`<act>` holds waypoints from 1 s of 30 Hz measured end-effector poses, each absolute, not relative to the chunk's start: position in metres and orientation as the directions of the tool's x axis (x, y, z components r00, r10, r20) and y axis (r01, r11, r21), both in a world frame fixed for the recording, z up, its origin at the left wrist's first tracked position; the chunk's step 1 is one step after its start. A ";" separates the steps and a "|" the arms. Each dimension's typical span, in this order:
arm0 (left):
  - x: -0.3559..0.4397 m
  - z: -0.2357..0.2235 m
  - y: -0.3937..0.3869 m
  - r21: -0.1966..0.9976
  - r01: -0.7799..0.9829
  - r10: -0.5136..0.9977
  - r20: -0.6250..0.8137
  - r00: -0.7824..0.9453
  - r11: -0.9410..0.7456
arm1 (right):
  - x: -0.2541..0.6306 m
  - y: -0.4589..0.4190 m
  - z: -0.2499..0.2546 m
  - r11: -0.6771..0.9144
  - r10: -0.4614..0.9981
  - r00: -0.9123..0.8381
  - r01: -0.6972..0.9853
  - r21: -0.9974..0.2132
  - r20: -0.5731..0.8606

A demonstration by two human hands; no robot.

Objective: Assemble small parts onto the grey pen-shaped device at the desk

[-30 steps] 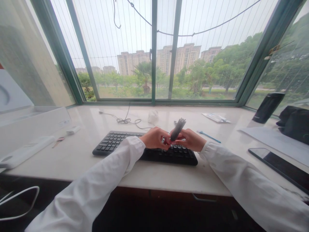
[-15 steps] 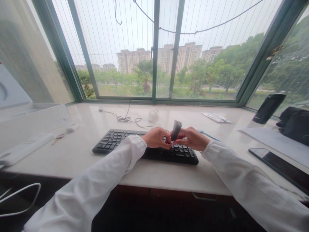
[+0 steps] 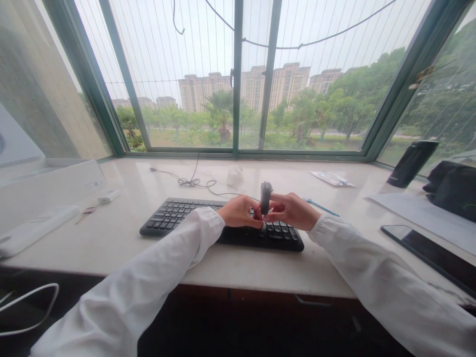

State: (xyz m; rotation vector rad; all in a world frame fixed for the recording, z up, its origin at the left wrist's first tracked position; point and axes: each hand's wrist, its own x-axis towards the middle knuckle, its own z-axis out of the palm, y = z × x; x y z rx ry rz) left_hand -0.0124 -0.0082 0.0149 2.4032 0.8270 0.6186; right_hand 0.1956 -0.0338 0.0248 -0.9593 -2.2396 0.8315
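Observation:
A small dark brush point(image 3: 265, 201) with grey bristles pointing up stands between my two hands, above the black keyboard point(image 3: 167, 216). My right hand point(image 3: 295, 210) is closed, its thumb and fingers pinched around the lower part of the brush. Close against it, my left hand point(image 3: 240, 210) is also closed, with its fingertips meeting just beside the brush's lower end. What those left fingertips pinch, if anything, is hidden. Both hands hover over the right half of the keyboard and cover some of its keys.
Behind the keyboard lie a coiled cable point(image 3: 191, 182) and a whitish, see-through item point(image 3: 235, 177). To the right are a blue stick point(image 3: 322, 207), a white packet point(image 3: 330, 179), a phone point(image 3: 427, 253) and a black cylinder point(image 3: 412, 163). A key point(image 3: 85, 214) and white box point(image 3: 55, 183) sit left.
The brush has turned from leaning right to nearly upright, its bristle end shifting slightly left. Both hands stay together over the keyboard. The whole view has shifted slightly.

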 end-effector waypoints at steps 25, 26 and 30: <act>-0.015 0.031 -0.020 0.499 0.498 0.653 0.198 0.731 -0.709 | 0.197 -0.025 0.008 0.517 0.742 -0.619 0.285 -0.807 0.257; -0.015 0.030 -0.020 0.489 0.500 0.651 0.203 0.731 -0.714 | 0.197 -0.026 0.009 0.538 0.734 -0.623 0.292 -0.791 0.270; -0.015 0.029 -0.020 0.444 0.515 0.646 0.218 0.731 -0.733 | 0.196 -0.028 0.010 0.617 0.712 -0.622 0.331 -0.714 0.326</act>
